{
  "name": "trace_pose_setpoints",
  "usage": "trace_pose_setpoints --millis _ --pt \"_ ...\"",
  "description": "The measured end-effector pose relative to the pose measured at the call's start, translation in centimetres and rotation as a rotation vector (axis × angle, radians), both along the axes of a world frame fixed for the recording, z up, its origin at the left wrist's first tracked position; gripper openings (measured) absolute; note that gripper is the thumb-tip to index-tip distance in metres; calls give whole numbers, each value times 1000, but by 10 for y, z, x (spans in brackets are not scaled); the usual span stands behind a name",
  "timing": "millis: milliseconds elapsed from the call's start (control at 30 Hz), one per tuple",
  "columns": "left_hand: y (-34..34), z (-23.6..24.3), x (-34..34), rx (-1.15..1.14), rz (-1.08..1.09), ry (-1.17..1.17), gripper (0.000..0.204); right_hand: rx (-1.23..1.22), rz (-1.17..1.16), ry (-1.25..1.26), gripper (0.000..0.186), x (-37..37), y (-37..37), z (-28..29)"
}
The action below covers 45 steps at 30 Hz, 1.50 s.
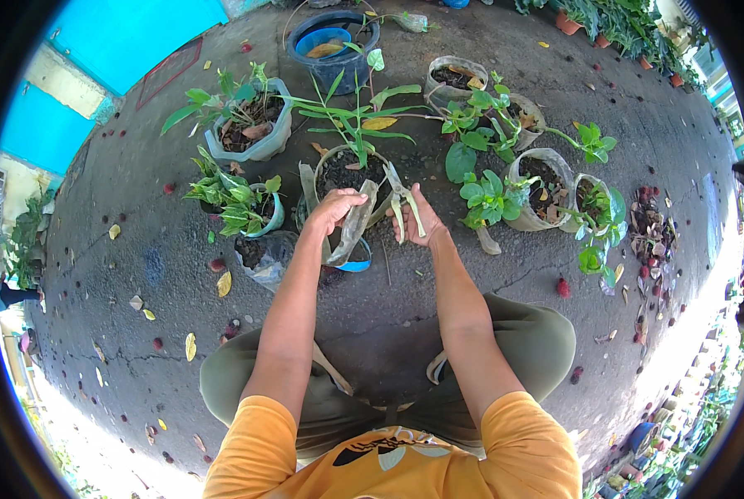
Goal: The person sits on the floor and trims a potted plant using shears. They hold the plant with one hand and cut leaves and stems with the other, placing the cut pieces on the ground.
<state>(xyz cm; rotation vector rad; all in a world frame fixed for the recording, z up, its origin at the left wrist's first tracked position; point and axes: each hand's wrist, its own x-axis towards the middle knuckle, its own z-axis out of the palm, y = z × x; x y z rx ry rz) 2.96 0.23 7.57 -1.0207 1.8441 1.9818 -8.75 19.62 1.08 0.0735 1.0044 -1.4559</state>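
Left hand (332, 213) pinching long grey weathered plastic-looking flap (355, 223), at near side of round pale-rimmed soil-filled pot (326, 155) with narrow-leaved green plant (358, 131). Right hand (422, 218) holding pale forked strip (397, 194), material unclear. Flap probably light, bendy, tear-prone; best pinched broadly along its edge.

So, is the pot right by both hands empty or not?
Not empty: the pot holds dark soil, seen inside its rim, and a long-leaved green plant stands up from it.
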Motion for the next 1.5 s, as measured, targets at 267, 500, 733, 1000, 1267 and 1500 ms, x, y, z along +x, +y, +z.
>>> trace_pose_setpoints --millis 267,500,733,1000,1267,1500 --pt "6 -3 -1 38 -1 45 14 -82 -152 -146 86 9 -19 -1" --pt "-3 -10 7 146 49 88 11 -76 -236 -196 82 25 -23 -3" --pt "3 -13 5 163 50 81 12 -8 -268 -98 77 21 -30 -2" --pt "0 -11 12 206 87 96 12 10 -226 -47 72 17 -29 -21" --pt "-9 -1 13 143 122 118 9 -72 -92 -144 86 21 -31 2" --pt "-17 1 6 106 239 193 9 -168 -218 -155 81 30 3 -1"
